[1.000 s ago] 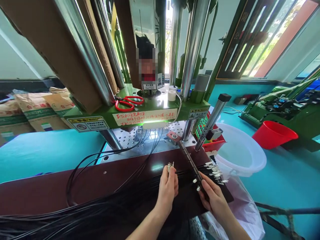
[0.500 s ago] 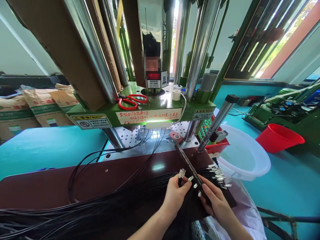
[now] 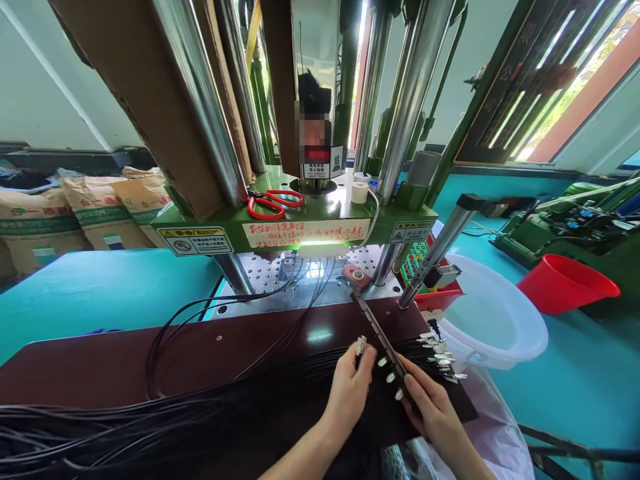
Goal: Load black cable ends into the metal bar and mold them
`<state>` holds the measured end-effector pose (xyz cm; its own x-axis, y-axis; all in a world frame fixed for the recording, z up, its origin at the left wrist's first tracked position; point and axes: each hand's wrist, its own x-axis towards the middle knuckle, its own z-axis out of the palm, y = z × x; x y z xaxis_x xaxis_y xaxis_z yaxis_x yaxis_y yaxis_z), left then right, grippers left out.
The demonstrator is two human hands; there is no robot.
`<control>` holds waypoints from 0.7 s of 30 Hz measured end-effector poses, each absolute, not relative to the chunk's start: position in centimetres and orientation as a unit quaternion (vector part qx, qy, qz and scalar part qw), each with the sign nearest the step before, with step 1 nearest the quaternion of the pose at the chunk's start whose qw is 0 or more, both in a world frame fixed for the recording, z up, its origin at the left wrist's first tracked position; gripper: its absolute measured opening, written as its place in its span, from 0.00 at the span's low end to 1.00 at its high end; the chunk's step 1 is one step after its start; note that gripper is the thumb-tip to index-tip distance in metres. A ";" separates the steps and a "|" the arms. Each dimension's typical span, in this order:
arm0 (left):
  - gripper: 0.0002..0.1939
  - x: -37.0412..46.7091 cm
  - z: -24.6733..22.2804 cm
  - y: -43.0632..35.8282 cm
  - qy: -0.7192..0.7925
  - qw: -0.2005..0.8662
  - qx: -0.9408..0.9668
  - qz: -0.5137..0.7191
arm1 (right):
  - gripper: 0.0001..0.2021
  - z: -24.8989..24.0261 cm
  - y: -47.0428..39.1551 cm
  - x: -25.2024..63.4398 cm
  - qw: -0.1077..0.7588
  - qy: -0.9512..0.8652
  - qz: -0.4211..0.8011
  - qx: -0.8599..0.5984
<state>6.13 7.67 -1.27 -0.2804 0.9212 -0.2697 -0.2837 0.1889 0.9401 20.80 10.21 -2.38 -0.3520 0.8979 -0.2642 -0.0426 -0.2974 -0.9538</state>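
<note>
My left hand is closed around a few black cables with silvery plug ends, which stick up above its fingers. Close to its right, a long dark slotted bar slants over the bench, its far end by a pink block with a round metal piece. Around the bar's near end wraps my right hand, thumb on top. Three small metal connectors sit along the bar's left edge. My left fingertips are apart from them and partly blurred.
Black cables cover the front of the brown bench, many connector ends lying at right. Behind stands a green press with red scissors on its plate. A white tub and red bucket are at right.
My left fingers have drawn back from the bar, leaving the connector they were touching at its edge. The right hand keeps its grip on the bar. The whole view has shifted slightly.
</note>
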 end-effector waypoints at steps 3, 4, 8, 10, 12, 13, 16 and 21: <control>0.14 5.8 -0.8 7.8 0.568 0.502 0.241 0.606 | 0.27 -2.3 10.3 21.1 0.341 -0.454 0.679 -0.465; 0.14 5.7 -0.7 7.9 0.569 0.499 0.245 0.606 | 0.28 -2.3 10.4 21.2 0.337 -0.451 0.680 -0.469; 0.13 5.5 -0.9 8.0 0.569 0.492 0.325 0.573 | 0.28 -2.5 10.6 21.5 0.314 -0.459 0.684 -0.472; 0.12 5.5 -1.1 8.0 0.575 0.499 0.331 0.557 | 0.29 -2.4 10.6 21.6 0.295 -0.471 0.690 -0.463; 0.12 5.5 -1.2 7.9 0.582 0.509 0.318 0.549 | 0.30 -2.0 10.5 21.6 0.286 -0.485 0.687 -0.459; 0.12 5.6 -1.2 7.9 0.584 0.513 0.311 0.547 | 0.30 -1.8 10.5 21.5 0.285 -0.494 0.682 -0.457; 0.13 5.5 -1.0 7.6 0.585 0.528 0.287 0.545 | 0.28 -1.4 10.3 21.4 0.289 -0.513 0.673 -0.447; 0.14 5.1 -0.7 7.0 0.585 0.538 0.267 0.545 | 0.26 -2.3 10.4 21.6 0.265 -0.560 0.674 -0.403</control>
